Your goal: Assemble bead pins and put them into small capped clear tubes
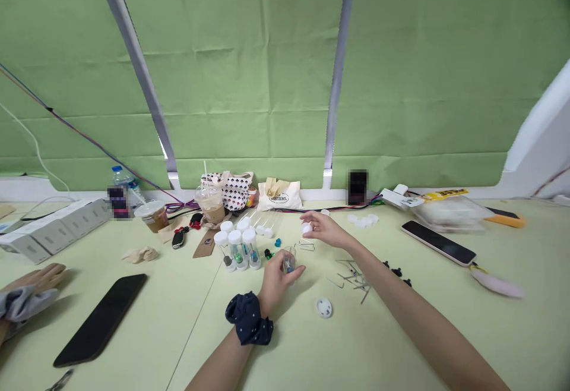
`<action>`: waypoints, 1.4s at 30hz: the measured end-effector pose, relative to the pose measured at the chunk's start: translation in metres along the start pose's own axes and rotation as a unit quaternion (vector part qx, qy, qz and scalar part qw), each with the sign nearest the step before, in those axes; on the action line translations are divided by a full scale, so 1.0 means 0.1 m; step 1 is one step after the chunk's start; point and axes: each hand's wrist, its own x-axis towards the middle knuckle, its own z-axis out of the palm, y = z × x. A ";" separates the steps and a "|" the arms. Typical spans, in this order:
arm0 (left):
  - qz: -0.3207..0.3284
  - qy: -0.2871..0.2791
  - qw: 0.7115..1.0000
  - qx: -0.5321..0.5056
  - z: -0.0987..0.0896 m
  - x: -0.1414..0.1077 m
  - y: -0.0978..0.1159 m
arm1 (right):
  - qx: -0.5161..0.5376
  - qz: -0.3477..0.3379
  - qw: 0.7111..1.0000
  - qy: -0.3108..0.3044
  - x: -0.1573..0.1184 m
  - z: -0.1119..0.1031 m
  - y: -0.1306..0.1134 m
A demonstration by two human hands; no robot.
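- Bare forearms, the left [222, 360] ringed by a navy dotted scrunchie [249, 319] and the right [423, 319] angled in from the far side, framed a pale worktop [294, 355] strewn with small parts.
- Between them, just above the worktop's surface, a clear vial [290, 260] stood in the left hand [275, 269], its long axis looking close to upright; a hint of blue showed inside, though its rim was too small to read.
- Beyond the vial and slightly to its right, a white cap [306, 229] hung in the right hand [328, 229], near the vial but apart from it, with a visible gap between the two.
- Left grip: closed around the vial's side, thumb on the right, fingers wrapped about the other side.
- Right grip: drawn to a pinch, with the cap between thumb and fingertips; which way the cap faced could not be told.
- Left of the vial, a cluster of capped vials [238, 248] stood upright, dark green pieces [269, 254] beside the left hand.
- On the right, scattered hex keys [356, 280] lay beside the right forearm, and a white perforated disc [325, 308] rested nearer the camera.
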 end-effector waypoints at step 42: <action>-0.024 -0.098 0.989 -0.105 -0.02 0.00 -0.05 | -0.188 -0.188 0.935 -0.235 -0.28 0.06 -1.13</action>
